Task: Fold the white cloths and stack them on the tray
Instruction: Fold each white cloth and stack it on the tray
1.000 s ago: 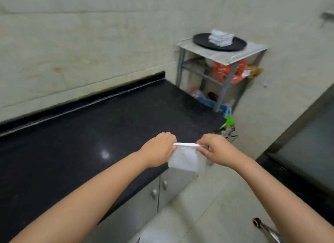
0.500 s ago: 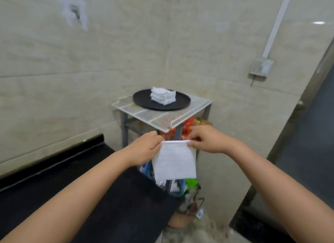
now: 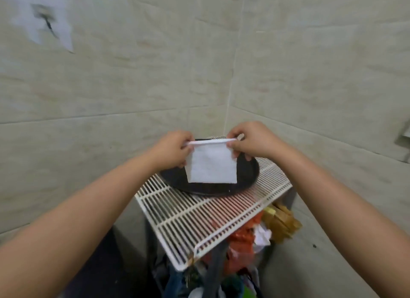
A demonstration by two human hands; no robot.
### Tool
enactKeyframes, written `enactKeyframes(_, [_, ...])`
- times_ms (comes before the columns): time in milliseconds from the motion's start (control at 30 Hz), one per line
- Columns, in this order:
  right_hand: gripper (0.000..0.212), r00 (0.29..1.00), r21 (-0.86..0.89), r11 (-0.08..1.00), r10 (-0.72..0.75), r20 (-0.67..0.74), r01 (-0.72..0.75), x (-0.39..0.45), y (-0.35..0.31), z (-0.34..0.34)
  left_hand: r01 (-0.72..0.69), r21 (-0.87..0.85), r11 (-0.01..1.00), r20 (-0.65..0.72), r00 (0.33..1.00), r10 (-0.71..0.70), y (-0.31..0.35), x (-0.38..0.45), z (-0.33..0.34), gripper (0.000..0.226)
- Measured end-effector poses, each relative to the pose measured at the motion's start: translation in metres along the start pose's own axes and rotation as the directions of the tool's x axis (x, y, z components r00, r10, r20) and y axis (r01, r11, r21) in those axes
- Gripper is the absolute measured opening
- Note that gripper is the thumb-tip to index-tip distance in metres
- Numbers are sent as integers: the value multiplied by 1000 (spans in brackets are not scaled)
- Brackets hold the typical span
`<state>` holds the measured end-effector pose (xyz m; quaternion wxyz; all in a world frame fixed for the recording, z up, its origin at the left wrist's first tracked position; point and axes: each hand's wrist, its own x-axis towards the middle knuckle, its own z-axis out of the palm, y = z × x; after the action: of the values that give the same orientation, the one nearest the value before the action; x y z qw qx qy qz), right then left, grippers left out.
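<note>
Closer now: folded cloth [image 3: 211, 165] hangs over the tray [image 3: 248, 175].
Left hand [image 3: 175, 148] and right hand [image 3: 250, 140] pinch its top corners; lower it flat, squarely.

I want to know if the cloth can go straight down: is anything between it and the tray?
Nothing visible is in the way. The left hand and right hand pinch the cloth by its top corners, and it hangs right over the black tray on the rack. The cloth hides the tray's middle, so that part cannot be checked.

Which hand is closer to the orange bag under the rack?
Right. The right hand is above the orange bag, slightly to its right; the left hand is farther left. Both pinch the white cloth.
</note>
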<state>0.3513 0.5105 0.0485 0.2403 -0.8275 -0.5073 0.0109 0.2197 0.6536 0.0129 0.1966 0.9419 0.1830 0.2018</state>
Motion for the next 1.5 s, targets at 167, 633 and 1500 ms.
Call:
enactKeyframes(167, [14,969,60,976,-201,-141,211,96,48,-1,153,127,980,-333,937,-103,3,76,9,22])
enactKeyframes(633, [21,931,83,928,-364,-11,364,152,189,88,317,401,859,-70,946,-316,6,116,113,36])
enactKeyframes(1500, [32,628,29,632,-773,88,774,-5,-70,99,795,465,389,-436,588,-682,31,-167,-3,39])
